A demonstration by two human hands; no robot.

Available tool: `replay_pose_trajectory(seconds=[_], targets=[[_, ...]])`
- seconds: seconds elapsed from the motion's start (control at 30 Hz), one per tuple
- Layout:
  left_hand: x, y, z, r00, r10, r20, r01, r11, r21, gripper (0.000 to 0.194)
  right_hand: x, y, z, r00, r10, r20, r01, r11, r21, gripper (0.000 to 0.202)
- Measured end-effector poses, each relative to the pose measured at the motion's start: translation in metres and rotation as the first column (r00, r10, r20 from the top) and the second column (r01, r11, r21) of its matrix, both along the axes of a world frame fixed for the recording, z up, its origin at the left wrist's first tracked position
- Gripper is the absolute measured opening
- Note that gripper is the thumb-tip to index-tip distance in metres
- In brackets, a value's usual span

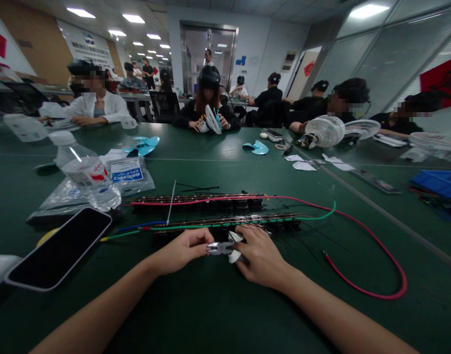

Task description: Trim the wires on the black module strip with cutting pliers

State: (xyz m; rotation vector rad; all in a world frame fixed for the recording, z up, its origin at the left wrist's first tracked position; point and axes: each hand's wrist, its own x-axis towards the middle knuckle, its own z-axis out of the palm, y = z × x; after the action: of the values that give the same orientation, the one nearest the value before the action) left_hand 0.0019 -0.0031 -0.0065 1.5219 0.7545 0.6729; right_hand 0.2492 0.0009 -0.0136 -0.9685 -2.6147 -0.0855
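Note:
My right hand is closed around the pale handles of a pair of pliers, whose metal jaws point left. At the jaw tips, the thumb and fingers of my left hand are pinched together; whatever they hold is too small to make out. Just beyond both hands lie two long dark strip-shaped assemblies, a front one and a rear one. A green cable runs along the front one and a red cable along the rear one. A white cable tie stands up from the front strip.
On the left are a phone, a water bottle and a plastic bag. Black ties lie behind the strips. Across the table, people handle fan parts near blue fan blades. A blue bin sits right.

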Motion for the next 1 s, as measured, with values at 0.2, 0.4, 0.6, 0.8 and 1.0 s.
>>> replay_pose_trajectory(seconds=[0.2,0.4,0.6,0.8,1.0], targets=[[0.0014,-0.0018,0.002,1.0,0.004,0.0,-0.004,1.0,-0.018,0.011,-0.0005,0.0,0.0008,1.0,0.003,0.016,-0.004,1.0,0.019,0.018],[0.003,-0.0014,0.0036,1.0,0.015,-0.017,-0.015,1.0,-0.016,0.013,-0.003,-0.0003,0.0023,0.999,-0.005,0.044,0.003,0.998,0.066,0.018],[0.0033,-0.0018,0.0024,0.999,0.032,-0.021,-0.032,0.999,0.008,0.013,-0.0043,0.0014,0.0009,0.999,0.003,0.052,-0.007,0.997,0.073,0.017],[0.0029,-0.0019,-0.0004,0.999,0.031,-0.029,-0.031,0.999,0.017,0.012,-0.0046,0.0029,0.0007,0.998,0.018,0.056,-0.022,0.997,0.079,0.013],[0.0033,-0.0021,0.0025,0.998,0.038,-0.055,-0.036,0.999,0.027,0.018,-0.0049,0.0034,0.001,0.998,0.016,0.065,-0.021,0.996,0.089,0.011]])
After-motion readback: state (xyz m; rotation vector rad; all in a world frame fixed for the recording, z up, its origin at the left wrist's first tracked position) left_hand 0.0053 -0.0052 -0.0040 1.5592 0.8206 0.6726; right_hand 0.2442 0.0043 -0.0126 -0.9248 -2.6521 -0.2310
